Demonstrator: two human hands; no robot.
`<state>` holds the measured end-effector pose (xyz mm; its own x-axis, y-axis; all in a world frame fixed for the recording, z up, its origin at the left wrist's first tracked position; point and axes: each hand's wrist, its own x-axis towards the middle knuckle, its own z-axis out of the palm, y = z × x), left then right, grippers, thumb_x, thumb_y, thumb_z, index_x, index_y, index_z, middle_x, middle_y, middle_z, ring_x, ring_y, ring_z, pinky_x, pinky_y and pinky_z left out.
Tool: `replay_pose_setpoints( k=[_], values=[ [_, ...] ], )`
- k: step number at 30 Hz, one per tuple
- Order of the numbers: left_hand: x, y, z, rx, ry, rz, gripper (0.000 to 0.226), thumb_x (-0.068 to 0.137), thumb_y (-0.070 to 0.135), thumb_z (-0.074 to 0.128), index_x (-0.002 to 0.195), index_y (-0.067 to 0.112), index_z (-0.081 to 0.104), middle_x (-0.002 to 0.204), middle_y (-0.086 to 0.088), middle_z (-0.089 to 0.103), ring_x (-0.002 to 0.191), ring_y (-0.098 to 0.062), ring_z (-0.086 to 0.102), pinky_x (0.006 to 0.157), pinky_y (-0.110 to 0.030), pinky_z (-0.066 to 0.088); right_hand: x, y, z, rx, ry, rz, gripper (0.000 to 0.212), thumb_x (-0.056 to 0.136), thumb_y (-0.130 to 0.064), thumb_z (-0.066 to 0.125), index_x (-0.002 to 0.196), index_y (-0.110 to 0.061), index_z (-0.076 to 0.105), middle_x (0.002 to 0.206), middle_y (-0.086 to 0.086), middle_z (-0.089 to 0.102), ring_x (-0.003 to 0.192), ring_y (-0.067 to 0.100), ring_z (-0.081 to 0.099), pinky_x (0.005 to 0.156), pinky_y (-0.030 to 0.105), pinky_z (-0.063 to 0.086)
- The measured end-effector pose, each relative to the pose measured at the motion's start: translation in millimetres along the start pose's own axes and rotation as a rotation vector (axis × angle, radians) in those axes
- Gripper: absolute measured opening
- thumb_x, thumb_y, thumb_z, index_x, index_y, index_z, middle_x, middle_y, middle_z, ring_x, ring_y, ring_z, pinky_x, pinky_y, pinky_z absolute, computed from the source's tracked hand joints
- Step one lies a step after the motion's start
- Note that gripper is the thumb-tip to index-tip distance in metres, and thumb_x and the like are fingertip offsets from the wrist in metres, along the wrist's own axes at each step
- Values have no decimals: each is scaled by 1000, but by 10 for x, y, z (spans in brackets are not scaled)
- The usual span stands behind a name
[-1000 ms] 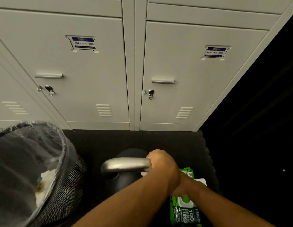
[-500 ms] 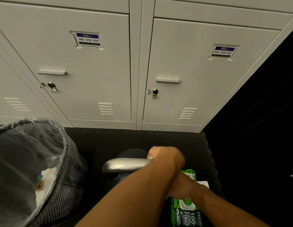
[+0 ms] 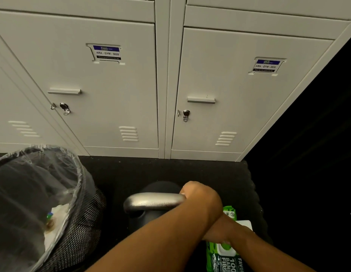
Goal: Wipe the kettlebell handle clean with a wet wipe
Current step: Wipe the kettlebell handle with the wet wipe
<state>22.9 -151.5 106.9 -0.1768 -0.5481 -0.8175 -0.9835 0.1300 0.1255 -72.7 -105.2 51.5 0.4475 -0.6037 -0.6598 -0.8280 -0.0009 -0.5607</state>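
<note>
A black kettlebell point(image 3: 161, 187) stands on the dark floor, its silver handle point(image 3: 153, 202) lying crosswise toward me. My left hand point(image 3: 200, 197) is closed around the handle's right end. My left forearm crosses over my right hand point(image 3: 219, 230), which rests on top of a green wet wipe pack point(image 3: 225, 258) just right of the kettlebell. The right hand's fingers are hidden under the left forearm, so I cannot tell what they hold. A white flap or wipe point(image 3: 245, 224) shows beside the right wrist.
A mesh waste bin point(image 3: 80, 218) lined with a clear bag stands at the left, close to the kettlebell, with some rubbish inside. Grey lockers point(image 3: 119, 95) form a wall just behind. A dark area lies to the right.
Both hands stay where they were, the left on the handle and the right at the pack. Only the view has shifted slightly.
</note>
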Motion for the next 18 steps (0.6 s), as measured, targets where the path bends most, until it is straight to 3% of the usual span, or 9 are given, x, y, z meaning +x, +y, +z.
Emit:
replay_pose_setpoints(
  k=[1, 3, 5, 6, 9, 13, 15, 17, 18],
  values=[
    [-23, 10, -20, -10, 3, -6, 44, 99, 14, 55, 141, 6, 45, 142, -17, 49, 133, -35, 45, 110, -47, 37, 8, 14, -29, 26, -30, 2, 47, 91, -19, 76, 130, -30, 50, 113, -26, 53, 109, -3, 54, 68, -12, 26],
    [-26, 18, -6, 9, -5, -4, 44, 99, 14, 55, 141, 7, 45, 141, -17, 49, 132, -36, 46, 109, -47, 38, 39, -76, -80, 47, -47, 5, 45, 94, -20, 73, 132, -27, 49, 93, -27, 38, 97, -7, 45, 64, -9, 28],
    [-24, -8, 41, 79, -25, -14, 45, 98, 11, 58, 141, 7, 46, 141, -16, 50, 132, -35, 46, 109, -47, 38, 157, 29, -10, -8, -31, 58, 42, 100, -18, 64, 138, -17, 47, 85, -22, 33, 102, -4, 48, 76, 1, 35],
    [-27, -29, 58, 105, -33, -13, 46, 98, 11, 58, 142, 7, 45, 142, -16, 50, 133, -35, 46, 109, -47, 38, 183, 34, 12, -8, -38, 66, 40, 99, -19, 65, 136, -21, 49, 85, -21, 34, 105, -4, 50, 82, 7, 39],
    [-120, -111, 100, 191, -34, 70, 47, 100, 17, 57, 144, 8, 43, 143, -16, 49, 134, -35, 45, 109, -47, 36, 236, 148, 71, 65, -14, 14, 55, 76, -38, 88, 110, -49, 46, 98, -26, 50, 105, -5, 52, 96, 17, 43],
    [-311, -206, 92, 297, 79, 158, 51, 96, 22, 61, 142, 11, 44, 139, -13, 53, 129, -32, 51, 104, -45, 42, 243, 212, 116, 83, 28, -38, 94, 43, -65, 96, 125, -45, 56, 123, -22, 62, 118, -1, 56, 104, 30, 49],
    [-335, -195, 52, 252, 45, 141, 48, 96, 24, 61, 141, 12, 46, 131, -11, 56, 126, -31, 53, 103, -45, 43, 209, 193, 124, 99, 36, -55, 87, 47, -57, 99, 122, -43, 58, 119, -20, 65, 112, -4, 60, 95, 20, 52],
    [-321, -176, 3, 154, 20, 108, 47, 96, 25, 61, 140, 12, 48, 115, -9, 55, 123, -31, 54, 101, -45, 44, 163, 182, 101, 144, 50, -62, 72, 57, -36, 100, 112, -45, 55, 107, -24, 63, 99, -17, 59, 77, 2, 46],
    [-304, -174, -19, 94, 29, 94, 47, 96, 26, 60, 140, 12, 48, 115, -8, 54, 123, -31, 54, 101, -44, 44, 158, 188, 90, 159, 50, -73, 72, 59, -32, 100, 109, -47, 50, 103, -28, 58, 93, -22, 56, 72, -1, 44]
  ],
)
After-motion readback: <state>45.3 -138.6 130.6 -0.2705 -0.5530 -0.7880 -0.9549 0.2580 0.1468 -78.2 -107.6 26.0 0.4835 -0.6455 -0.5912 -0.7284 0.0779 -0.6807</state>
